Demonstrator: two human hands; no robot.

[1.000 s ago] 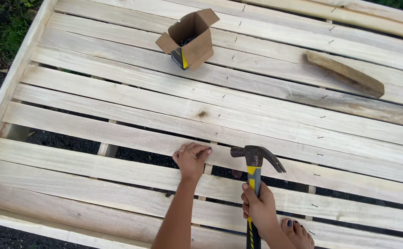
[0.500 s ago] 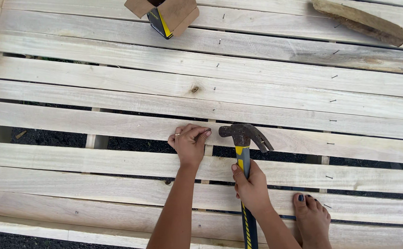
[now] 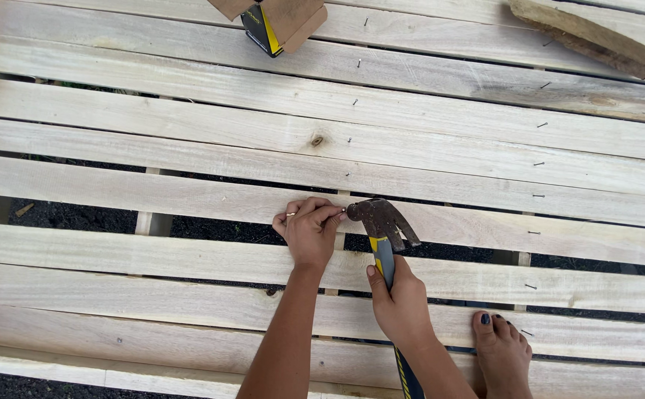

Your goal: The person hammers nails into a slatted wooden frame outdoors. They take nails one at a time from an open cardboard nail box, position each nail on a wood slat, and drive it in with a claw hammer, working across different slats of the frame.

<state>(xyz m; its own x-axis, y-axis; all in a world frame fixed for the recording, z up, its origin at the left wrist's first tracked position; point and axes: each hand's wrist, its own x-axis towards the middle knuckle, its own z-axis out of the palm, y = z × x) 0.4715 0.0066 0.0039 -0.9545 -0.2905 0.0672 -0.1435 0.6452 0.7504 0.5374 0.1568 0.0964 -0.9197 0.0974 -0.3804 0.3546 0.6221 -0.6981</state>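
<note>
Pale wooden slats, nailing under way. Left hand pinching a small nail upright on a slat; right hand wrapped around the hammer, its dark, worn head touching the nail. Next, probably: a light, square tap, fingertips kept clear.

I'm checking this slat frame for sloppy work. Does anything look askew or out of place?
Yes. Several nails along the right side of the wooden slats stand proud and lean rather than sitting flush. A bare foot rests on a slat close beside the claw hammer, and a rough wood offcut lies loose at the top right.
</note>
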